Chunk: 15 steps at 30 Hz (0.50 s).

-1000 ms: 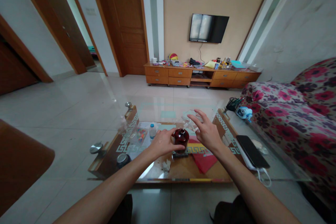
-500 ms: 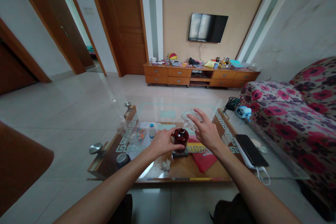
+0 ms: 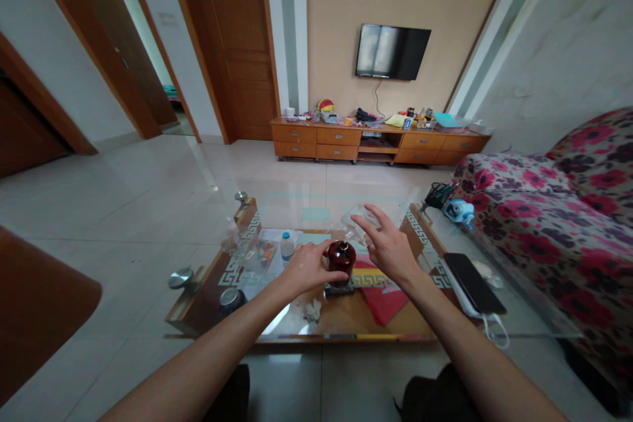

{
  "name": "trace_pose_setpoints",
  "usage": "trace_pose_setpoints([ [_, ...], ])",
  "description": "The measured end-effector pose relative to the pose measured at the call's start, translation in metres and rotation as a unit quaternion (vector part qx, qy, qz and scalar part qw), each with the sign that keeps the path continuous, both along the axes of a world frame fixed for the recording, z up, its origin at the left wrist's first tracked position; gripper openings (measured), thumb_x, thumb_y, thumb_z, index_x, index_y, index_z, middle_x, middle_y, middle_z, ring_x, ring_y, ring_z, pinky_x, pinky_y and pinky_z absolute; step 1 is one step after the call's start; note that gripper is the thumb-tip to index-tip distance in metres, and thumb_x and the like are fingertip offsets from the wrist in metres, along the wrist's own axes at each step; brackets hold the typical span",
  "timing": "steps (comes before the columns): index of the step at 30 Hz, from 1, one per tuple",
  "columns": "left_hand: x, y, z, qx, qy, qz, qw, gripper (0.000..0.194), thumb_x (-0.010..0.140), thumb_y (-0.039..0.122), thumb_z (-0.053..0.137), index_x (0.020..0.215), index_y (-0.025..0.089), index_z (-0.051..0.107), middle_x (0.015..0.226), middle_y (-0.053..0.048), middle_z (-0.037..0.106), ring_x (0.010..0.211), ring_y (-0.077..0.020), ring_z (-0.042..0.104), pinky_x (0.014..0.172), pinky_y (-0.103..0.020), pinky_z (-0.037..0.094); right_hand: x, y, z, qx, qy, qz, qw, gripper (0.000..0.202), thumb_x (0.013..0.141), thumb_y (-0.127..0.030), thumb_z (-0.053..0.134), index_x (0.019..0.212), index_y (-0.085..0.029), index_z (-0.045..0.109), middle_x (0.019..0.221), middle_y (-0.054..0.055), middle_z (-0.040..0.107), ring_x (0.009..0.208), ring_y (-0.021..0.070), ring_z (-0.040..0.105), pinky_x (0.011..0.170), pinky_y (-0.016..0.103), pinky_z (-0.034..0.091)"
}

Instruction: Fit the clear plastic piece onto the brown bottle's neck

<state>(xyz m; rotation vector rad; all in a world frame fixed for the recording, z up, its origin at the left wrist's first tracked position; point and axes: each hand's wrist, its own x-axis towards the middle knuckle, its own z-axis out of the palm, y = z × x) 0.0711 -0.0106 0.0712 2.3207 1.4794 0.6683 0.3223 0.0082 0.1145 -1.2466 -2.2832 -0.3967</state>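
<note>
My left hand (image 3: 307,269) is closed around a dark reddish-brown bottle (image 3: 342,265), thumb on the near side and fingers on the far side. The bottle stands upright and uncapped over the glass tabletop, its narrow mouth facing up. My right hand (image 3: 393,249) grips a small clear bottle (image 3: 354,219) from the right. That bottle is tilted, with its narrow end pointing down and left just above the brown bottle's mouth. Whether the two touch, or any liquid runs between them, I cannot tell. Part of the clear bottle is behind my right fingers.
On or under the glass tabletop (image 3: 539,326) are a blue-capped bottle (image 3: 286,247), a dark can (image 3: 231,301), crumpled tissue (image 3: 312,310) and a red packet (image 3: 383,304). A phone (image 3: 475,282) with a white cable lies right. The flowered sofa (image 3: 524,211) stands beyond it.
</note>
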Motion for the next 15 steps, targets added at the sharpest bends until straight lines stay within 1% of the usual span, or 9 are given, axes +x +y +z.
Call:
trace_pose_setpoints([
  [3,0.0001,0.0007,-0.0013,0.001,-0.003,0.0,1.0,0.087,0.072,0.079,0.077,0.142,0.03,0.062,0.117,-0.009,0.077,0.104,-0.0374,0.071,0.095,-0.047,0.049,-0.0002,0.0006,-0.0009,-0.005,-0.01,-0.004,1.0,0.09,0.081,0.0,0.057,0.159,-0.04,0.042,0.169,0.005,0.034,0.139,0.0332,0.053,0.072,0.034,0.065],
  [7,-0.0001,0.0014,-0.0041,0.01,-0.002,0.003,1.0,0.086,0.072,0.079,0.077,0.141,0.031,0.063,0.116,-0.01,0.078,0.103,-0.0385,0.071,0.098,-0.05,0.047,0.0001,0.0011,-0.0017,-0.002,-0.019,-0.008,1.0,0.09,0.081,0.0,0.056,0.16,-0.041,0.041,0.169,0.004,0.034,0.138,0.0338,0.053,0.072,0.032,0.064],
  [12,-0.0002,0.0011,-0.0056,0.014,-0.012,-0.003,1.0,0.084,0.073,0.079,0.076,0.141,0.031,0.063,0.116,-0.009,0.078,0.103,-0.0379,0.071,0.097,-0.049,0.048,0.0005,0.0014,-0.0021,0.006,-0.019,-0.008,1.0,0.091,0.08,0.0,0.056,0.159,-0.041,0.041,0.169,0.005,0.035,0.138,0.0333,0.054,0.07,0.031,0.064],
  [15,0.0001,0.001,-0.0053,0.013,-0.012,0.0,1.0,0.085,0.073,0.078,0.077,0.141,0.031,0.063,0.115,-0.009,0.078,0.104,-0.0388,0.071,0.099,-0.05,0.047,-0.0001,0.0008,-0.001,0.003,-0.018,-0.003,1.0,0.09,0.08,0.0,0.057,0.159,-0.04,0.043,0.169,0.005,0.035,0.137,0.0331,0.054,0.07,0.031,0.064],
])
